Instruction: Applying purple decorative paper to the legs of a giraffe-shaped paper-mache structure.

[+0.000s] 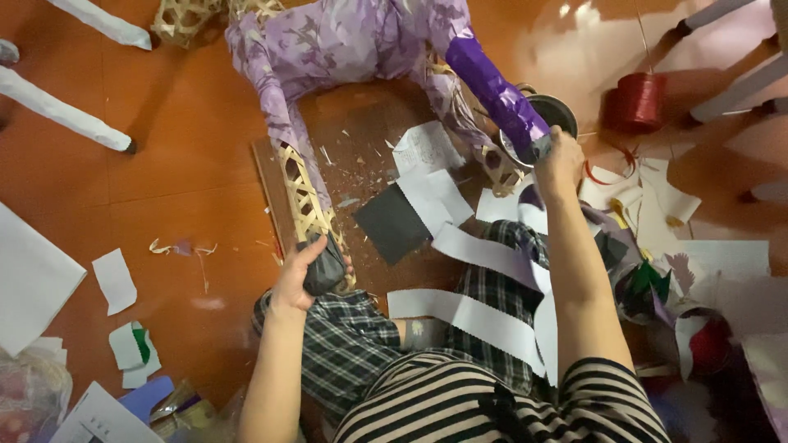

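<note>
A woven bamboo frame shaped like an animal (345, 41) stands on the orange floor, mostly covered in purple patterned paper. My left hand (300, 275) grips the dark-wrapped foot of its near left leg (305, 197), where bare bamboo lattice still shows. My right hand (558, 160) holds the end of the right leg (497, 90), which is wrapped in shiny purple paper. White paper strips (468, 316) lie across my plaid-trousered lap, and a dark grey sheet (392, 223) lies on a board between the legs.
A metal bowl (554, 111) sits behind my right hand. A red spool of string (639, 100) stands at the right. Paper scraps litter the floor at both sides. White-wrapped sticks (61, 111) lie at the upper left. Coloured paper pieces (657, 287) pile at the right.
</note>
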